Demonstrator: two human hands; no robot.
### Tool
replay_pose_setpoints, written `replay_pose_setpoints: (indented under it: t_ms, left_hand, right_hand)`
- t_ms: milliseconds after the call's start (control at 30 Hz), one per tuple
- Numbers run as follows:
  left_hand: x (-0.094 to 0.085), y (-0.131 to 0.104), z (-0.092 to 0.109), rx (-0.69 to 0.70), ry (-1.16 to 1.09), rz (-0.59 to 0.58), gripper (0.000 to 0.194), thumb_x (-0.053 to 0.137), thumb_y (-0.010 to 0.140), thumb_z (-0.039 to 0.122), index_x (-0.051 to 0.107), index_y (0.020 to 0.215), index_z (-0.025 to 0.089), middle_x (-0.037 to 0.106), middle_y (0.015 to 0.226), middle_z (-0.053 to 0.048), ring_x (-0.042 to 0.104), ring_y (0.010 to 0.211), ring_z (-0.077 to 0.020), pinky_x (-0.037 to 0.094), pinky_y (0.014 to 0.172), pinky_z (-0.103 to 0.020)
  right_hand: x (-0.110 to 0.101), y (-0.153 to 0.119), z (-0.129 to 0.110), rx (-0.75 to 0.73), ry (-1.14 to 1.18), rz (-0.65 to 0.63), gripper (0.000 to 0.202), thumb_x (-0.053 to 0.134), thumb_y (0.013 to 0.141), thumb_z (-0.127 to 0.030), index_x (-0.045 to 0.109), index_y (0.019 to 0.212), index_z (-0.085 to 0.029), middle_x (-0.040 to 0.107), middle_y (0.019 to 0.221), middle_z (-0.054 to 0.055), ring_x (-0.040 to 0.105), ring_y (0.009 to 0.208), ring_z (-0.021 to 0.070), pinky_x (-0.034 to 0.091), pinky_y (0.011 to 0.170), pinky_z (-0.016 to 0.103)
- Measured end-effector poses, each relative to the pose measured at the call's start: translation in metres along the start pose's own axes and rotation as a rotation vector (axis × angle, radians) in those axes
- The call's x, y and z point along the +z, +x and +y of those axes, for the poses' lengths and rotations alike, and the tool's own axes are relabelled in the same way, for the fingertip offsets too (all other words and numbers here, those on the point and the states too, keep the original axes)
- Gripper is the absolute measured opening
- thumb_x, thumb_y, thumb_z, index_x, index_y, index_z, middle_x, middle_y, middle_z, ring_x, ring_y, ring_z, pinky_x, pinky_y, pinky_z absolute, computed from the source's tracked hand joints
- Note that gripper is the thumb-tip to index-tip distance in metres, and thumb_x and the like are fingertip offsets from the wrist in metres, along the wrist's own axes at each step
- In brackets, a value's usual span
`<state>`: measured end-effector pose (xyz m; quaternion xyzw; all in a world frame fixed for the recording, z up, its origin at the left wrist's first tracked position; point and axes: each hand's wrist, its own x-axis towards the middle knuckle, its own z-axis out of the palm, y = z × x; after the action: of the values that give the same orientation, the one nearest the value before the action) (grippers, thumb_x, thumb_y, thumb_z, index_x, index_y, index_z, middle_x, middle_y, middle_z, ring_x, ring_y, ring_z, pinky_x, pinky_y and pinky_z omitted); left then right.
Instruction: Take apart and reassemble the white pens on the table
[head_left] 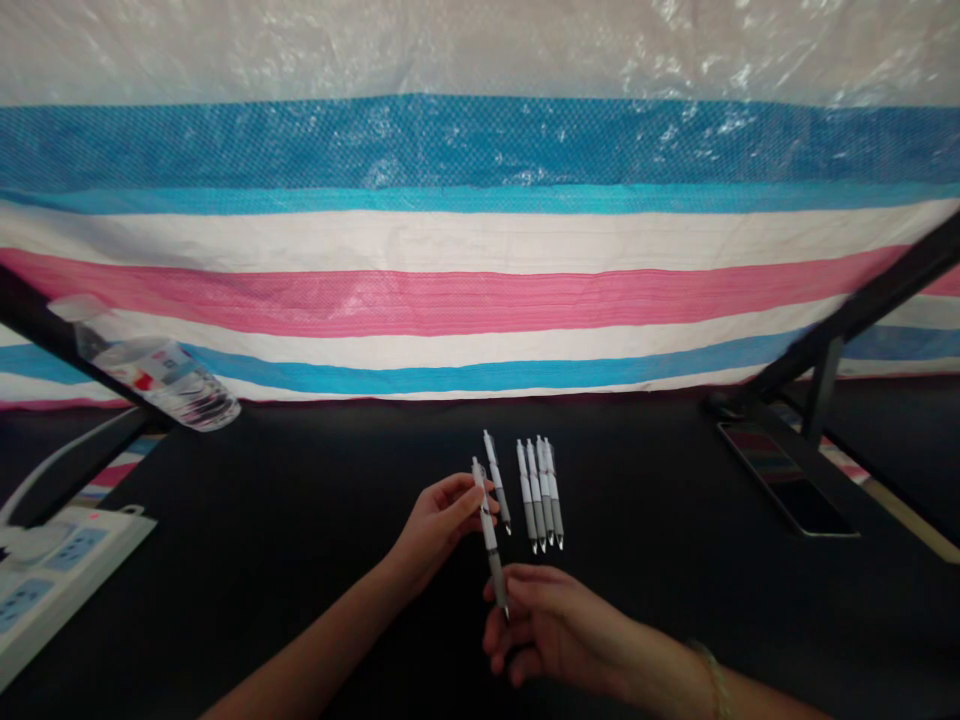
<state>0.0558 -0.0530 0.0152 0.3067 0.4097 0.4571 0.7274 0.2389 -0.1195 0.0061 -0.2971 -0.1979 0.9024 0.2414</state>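
Observation:
A white pen with a grey grip is held above the black table, tilted with its metal tip toward me. My left hand pinches it near the clicker end between thumb and fingers. Around the grey grip close to the tip are the thumb and fingertips of my right hand. Just beyond the left fingertips lies a similar pen, partly covered by them. To its right, several matching pens lie side by side, tips toward me.
A phone lies at the right beside a black support bar. On the left are a clear plastic bottle, tilted against another bar, and a white power strip with a plug. A striped plastic sheet hangs behind the table.

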Motion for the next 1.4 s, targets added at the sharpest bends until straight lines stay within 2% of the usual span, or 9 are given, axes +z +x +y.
replay_pose_setpoints:
  t_ms: [133, 267, 433, 533, 600, 800, 1033, 1267, 1400]
  left_hand:
    - [0.000, 0.000, 0.000, 0.001, -0.001, -0.019, 0.033, 0.088, 0.070, 0.038, 0.076, 0.088, 0.012, 0.074, 0.076, -0.007, 0.067, 0.069, -0.0146, 0.055, 0.069, -0.025]
    - [0.000, -0.001, 0.000, 0.000, -0.011, -0.007, 0.034, 0.089, 0.068, 0.038, 0.076, 0.087, 0.012, 0.074, 0.075, -0.006, 0.067, 0.069, -0.0142, 0.054, 0.068, -0.024]
    - [0.000, 0.000, 0.000, -0.003, -0.008, -0.005, 0.036, 0.089, 0.068, 0.039, 0.076, 0.087, 0.012, 0.074, 0.075, -0.007, 0.067, 0.068, -0.0143, 0.054, 0.066, -0.024]
    - [-0.001, 0.001, -0.001, -0.005, -0.024, 0.011, 0.037, 0.090, 0.065, 0.039, 0.076, 0.086, 0.012, 0.074, 0.073, -0.006, 0.067, 0.067, -0.0145, 0.054, 0.065, -0.024]
    - [-0.001, 0.002, -0.002, -0.001, -0.022, 0.002, 0.036, 0.090, 0.066, 0.039, 0.076, 0.085, 0.012, 0.074, 0.073, -0.006, 0.068, 0.068, -0.0146, 0.055, 0.067, -0.024]
    - [-0.003, 0.002, -0.005, 0.006, 0.009, -0.031, 0.034, 0.088, 0.070, 0.039, 0.076, 0.088, 0.012, 0.075, 0.077, -0.007, 0.068, 0.069, -0.0150, 0.055, 0.066, -0.024]
    - [-0.004, 0.001, -0.006, 0.017, 0.012, -0.055, 0.033, 0.087, 0.071, 0.040, 0.076, 0.087, 0.012, 0.075, 0.077, -0.007, 0.068, 0.069, -0.0146, 0.055, 0.066, -0.024]
    - [-0.002, 0.002, -0.004, 0.037, -0.020, 0.010, 0.033, 0.090, 0.066, 0.038, 0.074, 0.079, 0.013, 0.073, 0.071, -0.005, 0.066, 0.064, -0.0126, 0.054, 0.061, -0.021]
    - [-0.004, 0.004, 0.002, 0.057, -0.051, 0.084, 0.038, 0.092, 0.062, 0.040, 0.075, 0.081, 0.012, 0.073, 0.071, -0.005, 0.066, 0.063, -0.0119, 0.055, 0.061, -0.020]
  right_hand:
    - [0.001, 0.000, -0.001, 0.003, -0.010, 0.017, 0.036, 0.080, 0.079, -0.036, 0.058, 0.095, -0.013, 0.073, 0.080, 0.007, 0.071, 0.071, 0.0169, 0.045, 0.060, 0.024]
    - [0.003, -0.001, -0.002, -0.004, -0.020, 0.017, 0.040, 0.079, 0.080, -0.038, 0.057, 0.102, -0.014, 0.074, 0.086, 0.009, 0.071, 0.073, 0.0171, 0.046, 0.061, 0.024]
    - [0.004, -0.003, -0.002, -0.013, -0.041, 0.006, 0.040, 0.082, 0.077, -0.035, 0.055, 0.097, -0.014, 0.074, 0.083, 0.008, 0.071, 0.071, 0.0160, 0.047, 0.060, 0.023]
    - [0.002, -0.002, -0.002, 0.001, -0.040, -0.006, 0.041, 0.078, 0.081, -0.038, 0.056, 0.105, -0.013, 0.076, 0.090, 0.011, 0.073, 0.074, 0.0168, 0.048, 0.062, 0.023]
    - [0.000, -0.001, -0.001, 0.025, -0.070, -0.017, 0.041, 0.076, 0.082, -0.040, 0.057, 0.104, -0.011, 0.076, 0.088, 0.011, 0.073, 0.072, 0.0165, 0.048, 0.059, 0.022]
    - [-0.007, 0.005, 0.003, 0.035, -0.160, -0.053, 0.045, 0.080, 0.076, -0.047, 0.048, 0.091, -0.018, 0.073, 0.070, 0.003, 0.069, 0.056, 0.0127, 0.038, 0.044, 0.016]
    - [-0.011, 0.006, 0.002, 0.057, -0.213, -0.038, 0.047, 0.080, 0.073, -0.046, 0.045, 0.088, -0.019, 0.071, 0.064, 0.001, 0.064, 0.048, 0.0105, 0.030, 0.038, 0.014]
    - [-0.005, 0.004, 0.001, 0.067, -0.273, 0.040, 0.037, 0.077, 0.068, -0.031, 0.046, 0.083, -0.019, 0.071, 0.059, 0.001, 0.060, 0.042, 0.0089, 0.030, 0.035, 0.012]
    - [-0.003, 0.003, 0.001, 0.093, -0.292, 0.049, 0.034, 0.075, 0.065, -0.029, 0.047, 0.082, -0.019, 0.071, 0.058, 0.001, 0.059, 0.040, 0.0087, 0.031, 0.033, 0.012]
